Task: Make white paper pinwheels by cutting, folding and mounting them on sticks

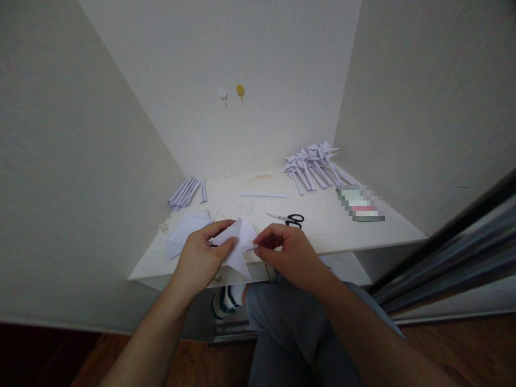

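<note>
A folded white paper piece (238,243) hangs over the front edge of the small white table (322,236). My left hand (201,258) pinches its left side with thumb and fingers closed on it. My right hand (288,252) pinches its right tip, fingers curled. Both hands are just above the table's front edge, over my knee.
Black-handled scissors (288,219) lie just beyond my right hand. Flat white sheets (183,231) lie at left. Rolled paper sticks (186,192) sit at back left, a heap of paper pinwheels (314,166) at back right, one loose stick (262,195) mid-table. Walls close in on three sides.
</note>
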Tool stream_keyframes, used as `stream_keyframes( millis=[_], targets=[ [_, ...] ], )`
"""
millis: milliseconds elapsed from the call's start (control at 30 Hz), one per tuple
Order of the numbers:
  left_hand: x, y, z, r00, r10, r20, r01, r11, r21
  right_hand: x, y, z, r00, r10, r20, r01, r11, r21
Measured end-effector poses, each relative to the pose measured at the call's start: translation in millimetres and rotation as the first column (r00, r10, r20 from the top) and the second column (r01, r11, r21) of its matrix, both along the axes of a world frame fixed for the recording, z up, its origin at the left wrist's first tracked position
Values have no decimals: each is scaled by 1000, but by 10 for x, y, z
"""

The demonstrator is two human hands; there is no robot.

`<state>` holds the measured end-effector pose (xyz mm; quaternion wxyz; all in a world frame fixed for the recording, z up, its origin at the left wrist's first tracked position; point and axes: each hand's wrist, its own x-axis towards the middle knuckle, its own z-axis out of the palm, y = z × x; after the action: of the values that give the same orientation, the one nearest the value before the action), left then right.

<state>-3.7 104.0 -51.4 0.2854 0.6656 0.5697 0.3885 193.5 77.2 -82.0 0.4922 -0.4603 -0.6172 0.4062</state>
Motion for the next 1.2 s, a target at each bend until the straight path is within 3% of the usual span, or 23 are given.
stream_keyframes(
  millis=[233, 367, 600, 800, 1200],
  targets=[
    [-18, 15, -38, 998, 53, -18, -52, 997, 58, -14, -35, -11, 997, -3, 71, -2, 997, 77],
    [-15, -1, -94, 999, 49, 0, -49, 994, 102, -18, -23, -4, 998, -29, 57, 26, 999, 47],
    [15, -86, -132, 994, -32, -100, 54, 973, 224, -40, 8, -16, 998, -66, -16, 66, 998, -18],
    [37, -136, -91, 988, -144, -63, 157, 937, 311, -11, 31, -5, 989, -148, -27, 145, 986, -86],
    [-22, -249, 51, 942, -335, -3, 331, 931, 153, -52, -125, 80, 993, -19, -114, 33, 992, 123]
  ],
)
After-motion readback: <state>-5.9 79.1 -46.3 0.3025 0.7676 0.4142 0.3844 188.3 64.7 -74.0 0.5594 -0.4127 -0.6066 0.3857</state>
